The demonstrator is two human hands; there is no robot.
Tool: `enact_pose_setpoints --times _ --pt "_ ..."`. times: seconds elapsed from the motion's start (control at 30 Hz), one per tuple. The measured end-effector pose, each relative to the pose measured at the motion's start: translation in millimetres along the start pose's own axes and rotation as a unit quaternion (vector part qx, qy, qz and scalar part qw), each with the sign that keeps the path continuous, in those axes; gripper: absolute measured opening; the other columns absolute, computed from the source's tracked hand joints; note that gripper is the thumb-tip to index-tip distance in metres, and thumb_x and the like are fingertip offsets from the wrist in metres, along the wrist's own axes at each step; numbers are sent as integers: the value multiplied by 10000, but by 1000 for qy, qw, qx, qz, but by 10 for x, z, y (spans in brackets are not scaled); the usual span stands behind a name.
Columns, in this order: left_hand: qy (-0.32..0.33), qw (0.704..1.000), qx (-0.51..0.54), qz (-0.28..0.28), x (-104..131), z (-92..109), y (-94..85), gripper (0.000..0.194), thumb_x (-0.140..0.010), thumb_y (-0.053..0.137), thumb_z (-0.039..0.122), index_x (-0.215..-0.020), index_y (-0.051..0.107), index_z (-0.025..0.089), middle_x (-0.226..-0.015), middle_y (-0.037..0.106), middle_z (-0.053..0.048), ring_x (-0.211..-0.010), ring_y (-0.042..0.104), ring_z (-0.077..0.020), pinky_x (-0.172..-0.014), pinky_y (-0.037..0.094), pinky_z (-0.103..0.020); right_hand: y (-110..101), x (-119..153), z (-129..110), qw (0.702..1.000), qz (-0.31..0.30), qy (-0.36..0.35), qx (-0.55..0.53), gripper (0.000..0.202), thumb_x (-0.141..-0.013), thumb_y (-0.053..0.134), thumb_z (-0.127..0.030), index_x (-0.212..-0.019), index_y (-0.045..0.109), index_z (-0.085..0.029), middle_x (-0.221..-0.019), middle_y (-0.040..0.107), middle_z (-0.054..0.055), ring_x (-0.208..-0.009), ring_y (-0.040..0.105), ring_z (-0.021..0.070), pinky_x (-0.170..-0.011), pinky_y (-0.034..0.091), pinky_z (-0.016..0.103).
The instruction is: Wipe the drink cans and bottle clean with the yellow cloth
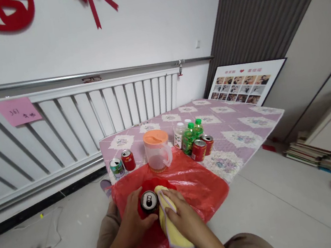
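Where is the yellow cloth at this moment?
In the head view, the cloth is low, near centre, in the right hand, right of the can at the left hand.

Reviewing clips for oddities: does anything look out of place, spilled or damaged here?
Eyeglasses perch by the pipe above the radiator, an odd spot. The red plastic sheet is rumpled. No spill shows around the dark can.

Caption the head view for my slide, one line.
Left hand around an open can, right hand holding a yellow cloth, over red plastic sheeting near a lidded jug.
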State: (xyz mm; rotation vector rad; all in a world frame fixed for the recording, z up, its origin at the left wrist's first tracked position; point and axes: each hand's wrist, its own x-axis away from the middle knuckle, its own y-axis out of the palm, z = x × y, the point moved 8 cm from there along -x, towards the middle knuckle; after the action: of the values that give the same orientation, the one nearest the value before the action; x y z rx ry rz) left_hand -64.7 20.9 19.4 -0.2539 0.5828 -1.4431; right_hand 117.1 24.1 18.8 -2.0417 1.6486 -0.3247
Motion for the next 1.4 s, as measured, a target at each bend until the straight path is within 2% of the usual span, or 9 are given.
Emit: enact_pose_setpoints --times 0.07,0.17,0.3,0.47,0.63,0.8,1.1,1.27,1.4 --pt "6 998 -28 51 24 24 -19 675 -596 758 251 -1226 523 181 -1223 583 -118 -1180 548 -332 -1034 426 -554 -43 -4 -72 1000 5 -7 0 530 -838 476 -162 -1366 511 -196 -1455 460 94 -1381 381 206 -1159 285 399" --pt "3 998 -38 59 23 57 1 537 -614 733 238 -1120 561 189 -1108 613 -89 -1060 596 -302 -953 485 -533 -43 -3 -98 1000 2 -17 -7 513 -848 481 -177 -1358 520 -224 -1453 463 74 -1375 390 196 -1155 292 384" --pt "17 1000 -7 24 -15 100 0 463 -638 689 191 -1087 579 198 -1092 631 -81 -1038 607 -275 -943 496 -490 56 15 48 1000 -13 -11 -7 524 -824 488 -149 -1341 537 -218 -1419 502 75 -1345 431 192 -1147 309 373" --pt "-9 998 52 -43 -63 13 -1 568 -631 657 118 -1184 560 206 -1241 613 -93 -1167 578 -269 -1034 449 -470 127 43 193 1000 -21 4 2 552 -789 505 -118 -1329 550 -222 -1404 522 77 -1324 460 198 -1138 323 379" --pt "-49 990 96 -90 -87 -23 2 633 -630 646 109 -1246 530 192 -1290 610 -113 -1178 588 -279 -1055 435 -479 28 29 11 1000 -12 -5 0 538 -819 496 -155 -1350 529 -232 -1445 478 70 -1364 409 198 -1149 306 386" --pt "-27 989 92 -113 -96 85 4 571 -652 607 101 -1210 556 206 -1283 623 -88 -1175 591 -257 -1070 429 -463 -56 -2 -141 1000 12 -12 -12 533 -837 502 -198 -1369 510 -236 -1473 440 77 -1391 367 207 -1158 287 406" --pt "3 985 88 -149 -113 118 25 607 -662 582 92 -1254 547 224 -1314 607 -78 -1238 548 -263 -1108 383 -466 134 23 200 1000 -10 19 1 538 -780 507 -114 -1309 568 -190 -1364 555 103 -1306 477 214 -1128 335 394" --pt "16 997 23 -72 -62 74 22 632 -663 660 187 -1280 526 202 -1380 517 -124 -1312 461 -310 -1132 335 -511 88 20 130 1000 -13 15 14 542 -798 485 -118 -1336 539 -160 -1399 518 118 -1324 455 208 -1140 318 380" --pt "13 999 -22 24 -8 14 7 700 -618 745 258 -1273 504 205 -1256 554 -117 -1204 529 -326 -1055 409 -549 -5 2 -8 1000 -2 0 14 529 -833 476 -167 -1360 510 -169 -1444 467 111 -1364 405 204 -1151 301 390"
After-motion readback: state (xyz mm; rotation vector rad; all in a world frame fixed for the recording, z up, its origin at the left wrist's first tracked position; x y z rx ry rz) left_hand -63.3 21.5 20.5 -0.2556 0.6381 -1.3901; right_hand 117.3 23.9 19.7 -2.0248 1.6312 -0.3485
